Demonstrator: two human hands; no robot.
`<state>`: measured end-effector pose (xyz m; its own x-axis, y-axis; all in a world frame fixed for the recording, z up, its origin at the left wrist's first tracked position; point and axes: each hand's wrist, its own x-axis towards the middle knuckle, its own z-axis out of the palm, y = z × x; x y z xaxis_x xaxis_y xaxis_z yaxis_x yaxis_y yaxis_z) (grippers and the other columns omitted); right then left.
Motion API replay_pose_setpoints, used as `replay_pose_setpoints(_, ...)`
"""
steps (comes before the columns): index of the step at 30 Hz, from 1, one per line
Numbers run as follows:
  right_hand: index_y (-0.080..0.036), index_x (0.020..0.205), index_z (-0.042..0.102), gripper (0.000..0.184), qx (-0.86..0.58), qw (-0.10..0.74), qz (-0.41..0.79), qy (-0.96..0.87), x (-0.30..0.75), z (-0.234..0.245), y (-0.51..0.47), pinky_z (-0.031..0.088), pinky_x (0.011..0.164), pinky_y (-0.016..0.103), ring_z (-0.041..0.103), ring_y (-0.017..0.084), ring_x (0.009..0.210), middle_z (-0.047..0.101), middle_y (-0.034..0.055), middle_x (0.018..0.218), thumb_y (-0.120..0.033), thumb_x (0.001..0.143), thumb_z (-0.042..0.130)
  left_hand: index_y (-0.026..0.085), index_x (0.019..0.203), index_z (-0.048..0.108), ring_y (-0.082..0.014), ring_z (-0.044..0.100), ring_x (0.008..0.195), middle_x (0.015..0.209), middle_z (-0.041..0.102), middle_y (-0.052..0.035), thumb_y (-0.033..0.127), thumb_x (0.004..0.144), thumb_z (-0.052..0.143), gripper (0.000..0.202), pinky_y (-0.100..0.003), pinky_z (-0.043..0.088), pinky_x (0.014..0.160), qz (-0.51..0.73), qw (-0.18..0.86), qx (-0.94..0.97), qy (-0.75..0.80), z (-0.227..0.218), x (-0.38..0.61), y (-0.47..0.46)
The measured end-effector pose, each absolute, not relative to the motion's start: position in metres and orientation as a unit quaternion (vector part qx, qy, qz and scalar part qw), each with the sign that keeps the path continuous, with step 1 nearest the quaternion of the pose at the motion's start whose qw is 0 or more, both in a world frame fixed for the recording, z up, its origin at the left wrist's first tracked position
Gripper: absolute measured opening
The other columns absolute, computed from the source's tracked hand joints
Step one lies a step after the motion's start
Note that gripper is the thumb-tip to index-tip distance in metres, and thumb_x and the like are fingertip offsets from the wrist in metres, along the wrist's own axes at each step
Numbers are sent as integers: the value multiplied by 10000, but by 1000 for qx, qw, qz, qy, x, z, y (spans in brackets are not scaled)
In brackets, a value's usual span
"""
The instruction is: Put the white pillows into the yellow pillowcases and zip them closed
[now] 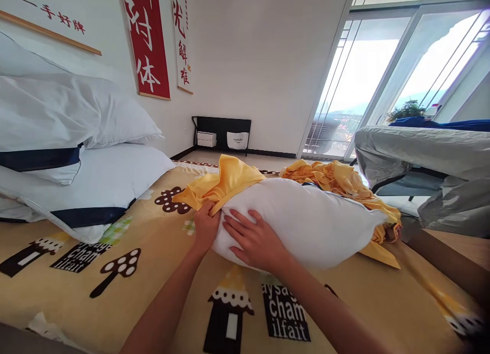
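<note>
A white pillow [317, 226] lies on the patterned bed cover, its left end inside the mouth of a yellow pillowcase [229, 178]. My left hand [206, 221] is closed on the pillowcase's edge at the pillow's left end. My right hand [252, 236] lies on the near side of the pillow with its fingers spread, pressing against the white fabric. Most of the pillow is bare, and its tapered right corner points toward a heap of yellow cloth [325, 178] behind it.
White pillows with navy bands [95, 170] are stacked at the left. The tan bed cover [164, 303] bears mushroom and house prints. Right of the bed stands furniture under a grey plastic cover [424, 144]. A low black shelf [222, 124] sits against the far wall beside glass doors.
</note>
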<state>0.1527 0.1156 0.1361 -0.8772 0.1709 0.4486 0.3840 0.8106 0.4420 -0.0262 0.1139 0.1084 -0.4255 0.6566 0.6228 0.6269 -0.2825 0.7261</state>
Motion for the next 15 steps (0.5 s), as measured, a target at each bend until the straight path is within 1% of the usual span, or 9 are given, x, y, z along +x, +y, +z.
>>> replay_pose_setpoints(2,-135,1379,466,515,-168,193,-256,-932,154,141,120,288,1081,483,306,231,1393,471,103,1444,-389,932,471,199,778,524,-154,518,720,752,575,1,293,750,466,114,-275,426,719,580,28,583,569,109,-37,107)
replay_pose_setpoints(3,-145,1385,461,525,-174,189,-249,-934,154,145,122,289,1086,484,315,231,1390,466,98,1449,-395,924,483,192,835,546,-165,535,759,805,594,-11,298,725,488,162,-286,440,747,565,45,609,555,109,-45,102)
replay_pose_setpoints(6,-158,1371,482,530,-184,181,-228,-939,151,153,125,279,1098,488,328,235,1384,467,92,1448,-392,897,525,175,997,566,-196,568,910,981,619,-51,298,693,553,328,-321,460,850,507,138,673,520,105,-75,90)
replay_pose_setpoints(8,-153,1356,498,529,-190,178,-217,-941,146,155,125,269,1105,488,333,235,1379,473,92,1444,-381,882,546,179,1019,576,-198,576,981,1043,623,-55,296,705,589,336,-325,452,906,473,197,692,509,101,-90,87)
replay_pose_setpoints(10,-146,1350,504,536,-193,174,-212,-942,141,155,124,267,1108,485,340,235,1374,484,90,1435,-377,870,563,181,946,593,-187,586,941,991,638,-38,283,696,605,271,-306,460,877,460,201,691,520,95,-95,87)
replay_pose_setpoints(12,-142,1349,503,546,-192,168,-216,-943,137,155,123,273,1107,484,346,236,1370,492,88,1429,-386,865,572,182,792,568,-167,561,793,821,617,-5,262,665,594,153,-279,454,758,473,160,665,555,87,-89,92)
replay_pose_setpoints(13,-141,1347,504,546,-192,164,-221,-942,134,155,123,276,1106,484,345,236,1371,490,88,1431,-389,866,572,187,722,529,-155,522,718,733,577,13,251,652,580,107,-267,430,696,487,133,644,575,82,-83,96)
replay_pose_setpoints(15,-136,1344,507,538,-198,156,-235,-939,129,154,123,280,1106,482,342,238,1373,482,91,1437,-386,871,566,204,644,431,-136,428,625,621,473,41,216,644,537,107,-256,356,618,521,82,594,607,71,-68,106)
